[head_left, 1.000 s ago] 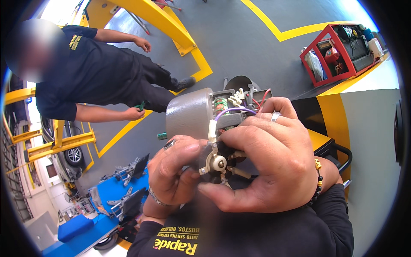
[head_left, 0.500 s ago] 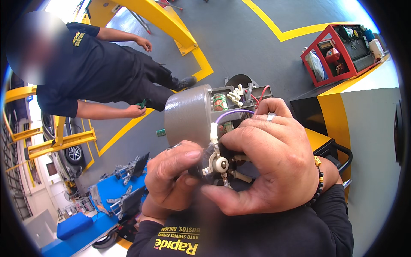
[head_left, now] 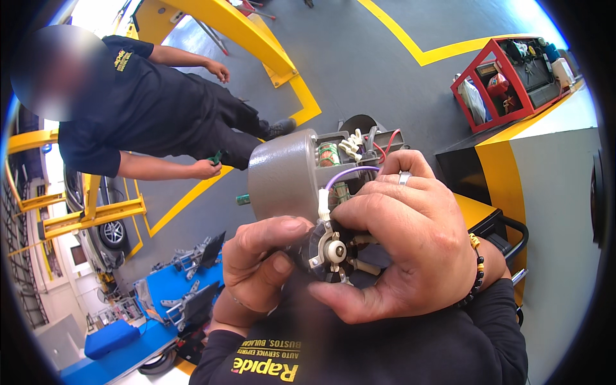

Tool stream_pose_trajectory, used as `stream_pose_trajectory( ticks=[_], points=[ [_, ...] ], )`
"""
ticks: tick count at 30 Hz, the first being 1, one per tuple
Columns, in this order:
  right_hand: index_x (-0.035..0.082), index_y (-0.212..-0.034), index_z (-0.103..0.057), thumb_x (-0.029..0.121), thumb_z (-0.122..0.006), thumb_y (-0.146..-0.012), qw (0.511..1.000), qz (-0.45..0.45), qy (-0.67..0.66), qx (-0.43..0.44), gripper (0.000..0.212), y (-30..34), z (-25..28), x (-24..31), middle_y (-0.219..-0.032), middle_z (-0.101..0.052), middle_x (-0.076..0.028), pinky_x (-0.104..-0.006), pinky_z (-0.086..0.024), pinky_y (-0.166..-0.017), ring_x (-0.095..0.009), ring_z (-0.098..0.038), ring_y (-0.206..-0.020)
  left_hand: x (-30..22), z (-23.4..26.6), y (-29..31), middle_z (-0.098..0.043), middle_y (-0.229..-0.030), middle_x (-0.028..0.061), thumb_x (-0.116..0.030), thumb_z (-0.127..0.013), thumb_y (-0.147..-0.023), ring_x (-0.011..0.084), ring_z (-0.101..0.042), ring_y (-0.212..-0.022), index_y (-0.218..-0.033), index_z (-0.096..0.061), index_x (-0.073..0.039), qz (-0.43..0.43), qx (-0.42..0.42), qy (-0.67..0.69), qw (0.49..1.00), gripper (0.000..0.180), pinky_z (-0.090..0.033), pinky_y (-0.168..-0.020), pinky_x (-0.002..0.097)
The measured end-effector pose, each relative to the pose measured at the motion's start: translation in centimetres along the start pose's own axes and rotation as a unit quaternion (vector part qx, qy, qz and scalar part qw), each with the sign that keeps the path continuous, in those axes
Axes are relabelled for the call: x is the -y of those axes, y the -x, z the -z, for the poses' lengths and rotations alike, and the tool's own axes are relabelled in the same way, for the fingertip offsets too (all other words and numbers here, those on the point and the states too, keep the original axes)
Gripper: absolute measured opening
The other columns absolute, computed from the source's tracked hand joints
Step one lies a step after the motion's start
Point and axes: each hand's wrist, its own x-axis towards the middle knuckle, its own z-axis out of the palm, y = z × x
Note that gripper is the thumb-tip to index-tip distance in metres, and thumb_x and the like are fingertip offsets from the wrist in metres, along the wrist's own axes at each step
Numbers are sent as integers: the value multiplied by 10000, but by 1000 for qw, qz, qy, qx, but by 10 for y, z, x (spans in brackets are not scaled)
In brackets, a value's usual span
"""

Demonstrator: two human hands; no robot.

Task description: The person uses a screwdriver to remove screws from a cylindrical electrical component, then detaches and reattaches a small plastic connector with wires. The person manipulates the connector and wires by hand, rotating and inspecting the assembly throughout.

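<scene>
A dark round rotary switch [head_left: 315, 247] with a pale hub and metal terminal tabs sits between my hands. My right hand [head_left: 420, 240] curls around its right side, thumb below and fingers above, closed on it. At its left rim, the thumb and forefinger of my left hand [head_left: 256, 256] pinch the edge. A white sleeved connector [head_left: 324, 204] is on the upper tab, and a purple wire [head_left: 350, 171] arches from it toward my right fingers. Behind stands a grey metal housing [head_left: 279, 173] with a copper coil [head_left: 328, 154] and white connectors [head_left: 351, 144]. My right fingers hide part of the wiring.
At the left, a co-worker [head_left: 167, 109] in dark clothes holds a small green object [head_left: 216, 157]. Yellow lift posts [head_left: 256, 42] rise behind. A red tool cart [head_left: 494, 83] stands far right. A blue bench [head_left: 157, 292] with metal parts lies lower left, and a yellow-topped cart [head_left: 471, 208] is at right.
The switch has shifted slightly right and down, showing more of its dark face. My left fingers have moved a little along its rim. My right hand keeps its hold.
</scene>
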Motion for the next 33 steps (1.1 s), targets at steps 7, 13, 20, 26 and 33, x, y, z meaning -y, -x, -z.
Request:
stream_pose_trajectory(
  ticks=[7,13,20,26,33],
  points=[
    [47,-881,-639,412,-892,-661,1000,10,4,1,496,-1,0,-1,-716,-649,-50,-378,-459,-792,-217,-636,-644,0,-4,-4,-696,-1183,220,-77,-618,-980,283,-678,-1108,-1227,-664,2,57,-20,179,982,264,-528,-991,405],
    [48,-886,-640,416,-891,-661,1000,10,0,4,499,-4,0,-3,-726,-652,-56,-382,-461,-788,-226,-637,-650,1,2,-6,-690,-1178,229,-51,-571,-973,308,-674,-1119,-1219,-660,30,77,-10,222,972,274,-531,-1003,427],
    [50,-891,-647,362,-877,-634,1000,20,5,-3,466,-7,-4,-4,-729,-655,-61,-387,-465,-794,-238,-643,-654,1,-7,-13,-661,-1236,234,-128,-541,-1000,302,-664,-1130,-1313,-580,28,124,-16,309,943,352,-531,-998,425],
    [51,-886,-661,363,-885,-620,1000,7,24,-16,468,-9,0,0,-732,-664,-63,-388,-469,-792,-233,-649,-652,3,-9,-13,-633,-1284,222,-260,-638,-989,276,-642,-1171,-1454,-410,13,137,-1,269,953,585,-509,-1021,406],
    [57,-892,-665,344,-893,-612,999,28,-10,-24,461,-12,2,-5,-723,-659,-53,-376,-453,-763,-216,-638,-635,-1,1,-6,-646,-1231,186,-179,-730,-933,232,-642,-1136,-1351,-490,35,135,31,126,982,527,-509,-994,385]
  ],
)
